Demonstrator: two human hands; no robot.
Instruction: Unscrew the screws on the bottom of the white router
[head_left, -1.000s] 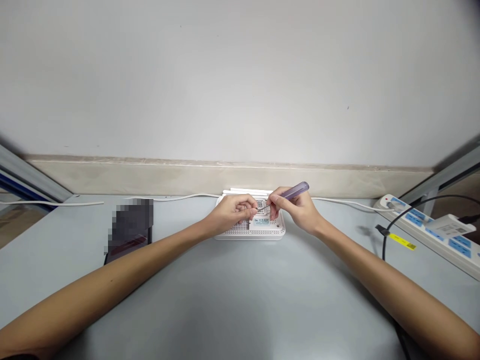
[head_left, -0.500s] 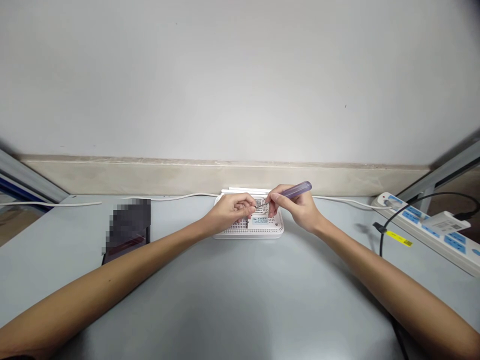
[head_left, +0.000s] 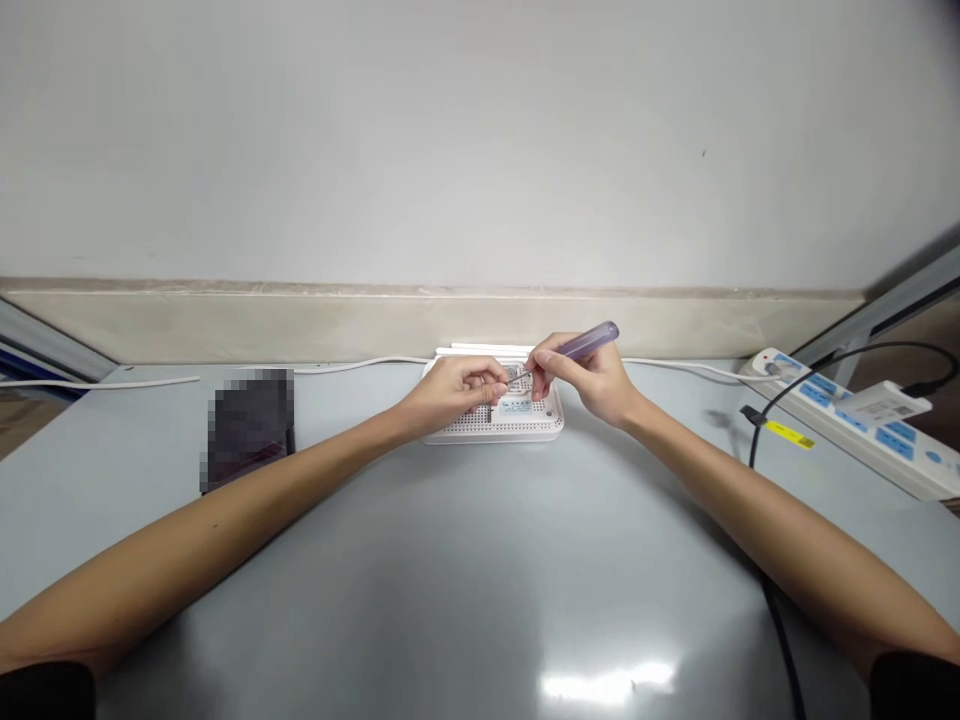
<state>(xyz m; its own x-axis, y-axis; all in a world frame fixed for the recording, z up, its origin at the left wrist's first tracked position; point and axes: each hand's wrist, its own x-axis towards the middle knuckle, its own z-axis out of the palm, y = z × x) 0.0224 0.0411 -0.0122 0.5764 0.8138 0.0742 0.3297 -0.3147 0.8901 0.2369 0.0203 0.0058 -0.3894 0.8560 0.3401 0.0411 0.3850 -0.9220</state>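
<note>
A white router (head_left: 517,432) lies on the table with its vented, labelled face up and its antennas (head_left: 480,350) folded along the far edge. Above the router, my right hand (head_left: 589,375) grips a screwdriver (head_left: 596,338) by its translucent purple handle. The thin metal shaft points left and tilts down toward my left fingertips. My left hand (head_left: 461,387) is closed in a pinch over the left part of the router, right at the screwdriver's tip. What sits between those fingertips is too small to make out.
A dark, partly pixelated device (head_left: 251,430) stands on the left. At the right lies a white power strip (head_left: 847,415) with blue sockets, a plugged-in adapter (head_left: 885,405) and a black cable (head_left: 757,450) with a yellow tag. A white cable (head_left: 352,366) runs along the wall.
The view has tipped down, so everything sits higher in the picture. Both hands keep their grips above the router, with the screwdriver's tip still at my left fingertips.
</note>
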